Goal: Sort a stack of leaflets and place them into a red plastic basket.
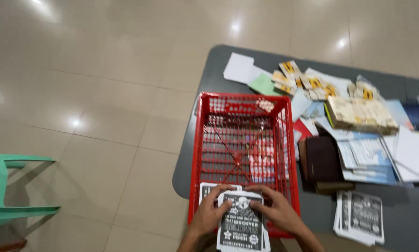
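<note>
Our left hand (pixel 208 215) and right hand (pixel 278 212) clamp a black-and-white printed paper leaflet stack (pixel 241 223) at the red plastic mesh basket's (pixel 198 140) 6 o'clock rim.

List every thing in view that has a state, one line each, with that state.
Red basket: upright on the table, a few papers inside.
Black-and-white leaflets: held in both hands over the basket's near rim.
Left hand: gripping the leaflets' left edge.
Right hand: gripping their right edge.
Leaflet stack: lying flat, untouched.
Dark book: closed, flat.
Green chair: standing on the floor, unoccupied.
</note>
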